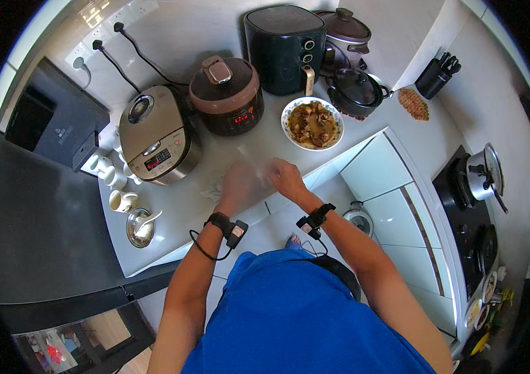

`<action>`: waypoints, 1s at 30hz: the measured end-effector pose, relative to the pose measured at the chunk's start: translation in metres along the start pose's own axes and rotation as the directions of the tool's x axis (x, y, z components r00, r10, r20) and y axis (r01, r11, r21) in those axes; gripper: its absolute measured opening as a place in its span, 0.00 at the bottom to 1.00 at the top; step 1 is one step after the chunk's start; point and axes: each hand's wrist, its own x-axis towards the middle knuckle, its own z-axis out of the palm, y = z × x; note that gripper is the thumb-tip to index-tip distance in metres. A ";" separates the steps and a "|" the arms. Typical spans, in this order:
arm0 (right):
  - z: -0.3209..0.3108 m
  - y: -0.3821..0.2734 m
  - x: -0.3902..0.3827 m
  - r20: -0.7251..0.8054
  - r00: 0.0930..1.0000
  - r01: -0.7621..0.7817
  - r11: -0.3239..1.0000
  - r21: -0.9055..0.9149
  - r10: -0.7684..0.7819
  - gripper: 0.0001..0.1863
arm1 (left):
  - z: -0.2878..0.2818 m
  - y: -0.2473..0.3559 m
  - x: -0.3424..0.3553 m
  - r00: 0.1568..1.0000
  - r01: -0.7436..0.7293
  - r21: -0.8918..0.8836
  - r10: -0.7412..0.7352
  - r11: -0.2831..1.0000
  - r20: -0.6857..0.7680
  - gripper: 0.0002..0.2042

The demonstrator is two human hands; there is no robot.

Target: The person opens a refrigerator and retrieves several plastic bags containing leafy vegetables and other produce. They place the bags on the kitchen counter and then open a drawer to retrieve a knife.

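Both my hands are over the front part of the white counter (215, 153), close together. My left hand (238, 185) is smeared by motion, so its fingers do not show clearly. My right hand (287, 179) is closed, its fingertips pinched toward the left hand. Between the two is a faint, whitish, see-through blur (254, 163) that I cannot name. Beside my left hand, a crumpled pale thing (211, 187) lies on the counter. Beyond my right hand stands a flower-rimmed bowl (285, 129) of brown stewed food.
A silver rice cooker (156, 128), a brown cooker (226, 93) and a black air fryer (285, 53) line the wall. Black lidded pot (357, 90) stands at the right. White mugs (114, 177) and a metal bowl with spoon (140, 227) sit left. A stove (464, 218) is far right.
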 end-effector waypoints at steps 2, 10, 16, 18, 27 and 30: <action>-0.004 0.015 0.006 0.021 0.999 -0.051 0.997 0.049 0.050 0.09 | 0.011 -0.006 0.009 0.996 0.081 0.090 -0.085 0.993 0.039 0.11; -0.015 0.004 0.006 0.044 0.997 -0.065 0.997 0.033 0.063 0.16 | 0.014 -0.019 0.014 0.999 -0.010 0.063 0.008 0.998 0.037 0.09; -0.004 -0.002 0.014 0.043 0.979 -0.201 0.979 0.019 0.200 0.16 | 0.011 -0.016 0.019 0.992 0.042 -0.013 -0.040 0.999 0.123 0.08; 0.000 0.007 0.019 0.050 0.971 -0.236 0.969 0.071 0.233 0.14 | 0.008 -0.016 0.021 0.990 0.035 -0.049 -0.028 0.998 0.138 0.08; -0.021 0.023 0.043 -0.147 0.890 -0.334 0.837 0.434 0.431 0.10 | -0.002 -0.027 0.025 0.987 -0.056 -0.084 0.067 0.995 0.144 0.06; -0.024 0.014 0.040 -0.134 0.918 -0.263 0.825 0.500 0.374 0.10 | -0.003 -0.031 0.024 0.991 -0.042 -0.090 0.053 0.995 0.121 0.06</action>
